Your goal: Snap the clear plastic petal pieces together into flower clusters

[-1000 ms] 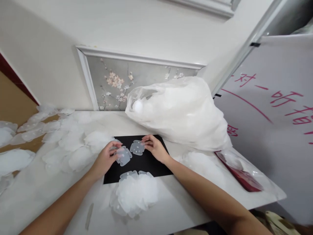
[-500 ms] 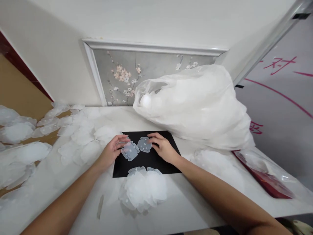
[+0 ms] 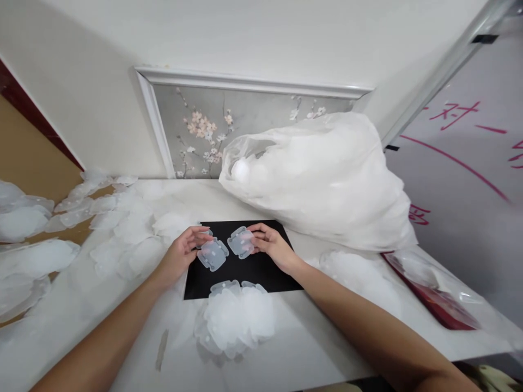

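Over a black mat [image 3: 257, 277], my left hand [image 3: 182, 253] pinches a flat, translucent plastic piece [image 3: 213, 255] with notched edges and small dots. Part of another such piece [image 3: 207, 234] shows behind the fingers of that hand. My right hand [image 3: 272, 246] is closed on the edge of a similar translucent piece [image 3: 240, 242], its fingers overlapping the right side. A narrow gap of black separates the two held pieces. Nearer to me, a pile of the same pieces [image 3: 239, 321] overlaps the mat's front edge.
A large white plastic bag [image 3: 327, 179], filled with pale pieces, lies behind the mat. Loose pieces [image 3: 131, 228] spread across the left, and another heap [image 3: 359, 277] sits at the right. A red tray [image 3: 433, 299] with clear plastic film lies further right.
The two held pieces have moved slightly apart, and the right one has turned and tilted in my fingers. The whole view has shifted a little.
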### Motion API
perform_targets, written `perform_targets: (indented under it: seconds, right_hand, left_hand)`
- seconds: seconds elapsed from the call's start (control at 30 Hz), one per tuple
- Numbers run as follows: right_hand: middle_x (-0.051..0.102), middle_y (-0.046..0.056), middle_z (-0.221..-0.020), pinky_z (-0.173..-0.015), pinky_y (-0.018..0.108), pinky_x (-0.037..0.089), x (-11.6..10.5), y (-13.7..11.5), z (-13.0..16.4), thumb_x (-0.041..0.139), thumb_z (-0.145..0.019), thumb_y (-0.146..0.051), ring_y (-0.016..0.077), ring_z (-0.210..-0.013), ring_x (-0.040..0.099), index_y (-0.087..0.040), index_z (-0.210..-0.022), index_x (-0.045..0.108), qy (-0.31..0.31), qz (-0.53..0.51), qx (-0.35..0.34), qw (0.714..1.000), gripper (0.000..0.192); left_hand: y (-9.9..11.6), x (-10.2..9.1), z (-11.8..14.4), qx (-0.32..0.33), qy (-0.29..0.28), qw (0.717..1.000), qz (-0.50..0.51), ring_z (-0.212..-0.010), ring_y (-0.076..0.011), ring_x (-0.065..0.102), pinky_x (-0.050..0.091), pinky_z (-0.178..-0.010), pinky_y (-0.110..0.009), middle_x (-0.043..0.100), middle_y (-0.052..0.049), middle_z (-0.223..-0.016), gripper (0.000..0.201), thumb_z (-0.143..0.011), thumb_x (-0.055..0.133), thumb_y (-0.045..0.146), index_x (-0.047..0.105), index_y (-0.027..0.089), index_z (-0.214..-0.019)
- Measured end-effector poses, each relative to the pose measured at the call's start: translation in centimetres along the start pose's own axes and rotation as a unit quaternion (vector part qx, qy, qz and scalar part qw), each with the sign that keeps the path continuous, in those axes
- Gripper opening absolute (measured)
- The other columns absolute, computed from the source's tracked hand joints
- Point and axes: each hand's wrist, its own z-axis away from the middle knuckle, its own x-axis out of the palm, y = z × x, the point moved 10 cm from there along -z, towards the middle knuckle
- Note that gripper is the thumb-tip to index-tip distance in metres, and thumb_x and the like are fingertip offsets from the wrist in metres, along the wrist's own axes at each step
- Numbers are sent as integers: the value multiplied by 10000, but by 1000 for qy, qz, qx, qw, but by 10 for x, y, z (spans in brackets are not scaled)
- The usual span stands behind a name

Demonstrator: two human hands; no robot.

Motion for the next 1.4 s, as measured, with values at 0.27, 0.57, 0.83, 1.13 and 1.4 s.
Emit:
perform_targets:
  seconds: [0.27,0.57,0.83,1.13,1.4]
  right_hand:
    - [718,2,-873,-695,305,527,-1,1,-2,663,-724,-220,151,-726,663,-217,-1000,615,-7,-14,-5,1000,280]
    - [716,5,-918,-711,312,521,-1,1,-4,517,-725,-122,153,-754,663,-230,-1060,558,-38,37,-33,998,354]
    - [705,33,-1012,-811,320,500,5,-20,3,348,-588,7,158,-931,659,-212,-1148,506,-55,258,-154,952,621]
    - [707,56,-1037,-894,359,505,8,-30,8,364,-734,-18,177,-994,670,-206,-1104,585,-41,346,-179,920,470]
    - [664,81,-1138,-951,431,466,0,-41,9,633,-813,-280,251,-1080,600,-223,-795,646,31,337,-193,921,62]
  left_hand:
    - [4,-2,0,4,0,1000,-9,-1080,-266,650,528,-899,-410,708,-90,-1064,463,-725,723,275,574,218,-1159]
    - [8,-3,1,3,6,1000,-28,-1062,-260,658,527,-889,-400,711,-87,-1052,442,-719,680,241,583,211,-1149]
    - [7,-3,1,5,6,1000,-26,-1047,-259,665,543,-868,-404,714,-82,-1054,441,-699,643,188,590,223,-1136]
    - [3,2,-1,47,-28,998,-28,-1045,-228,662,510,-957,-435,703,-50,-1069,528,-645,574,101,613,238,-1154]
    - [26,6,4,99,-15,974,-204,-993,-249,627,493,-921,-402,697,-65,-967,156,-770,687,373,729,225,-794]
